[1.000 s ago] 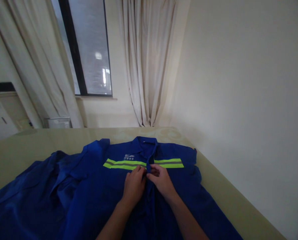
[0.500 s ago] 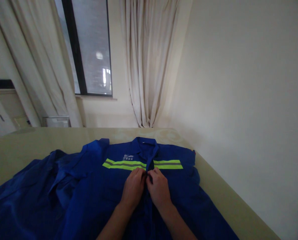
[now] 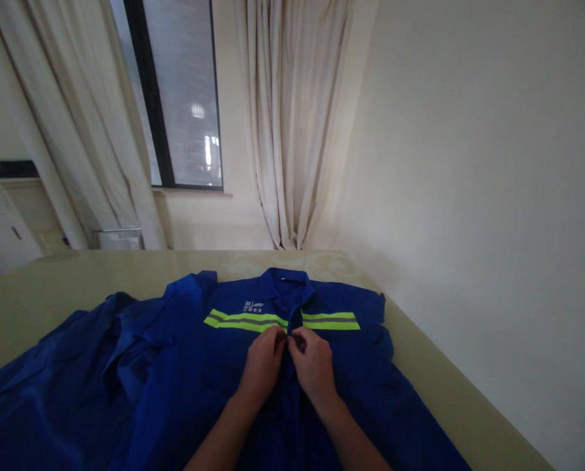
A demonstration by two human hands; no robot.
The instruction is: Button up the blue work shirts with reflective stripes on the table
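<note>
A blue work jacket (image 3: 224,366) lies spread front side up, its collar at the far end. A yellow-green reflective band with a grey line crosses its chest, and a white logo sits above the band on the left. Both hands meet at the front placket, just below the band. My left hand (image 3: 265,363) pinches the placket edge with its fingers closed. Opposite it, my right hand (image 3: 312,360) is closed on the other side of the placket, thumb and forefinger curled together. Whatever small fastener may be between the fingertips is hidden.
The jacket rests on a pale greenish-yellow table (image 3: 449,366). More crumpled blue fabric (image 3: 67,386) spreads to the left. A plain wall (image 3: 469,163) runs along the right side. Behind the table are a window (image 3: 184,98) and cream curtains (image 3: 287,118).
Both hands stay at the same spot on the placket; the right fingers have shifted slightly. The view has turned a little to the left.
</note>
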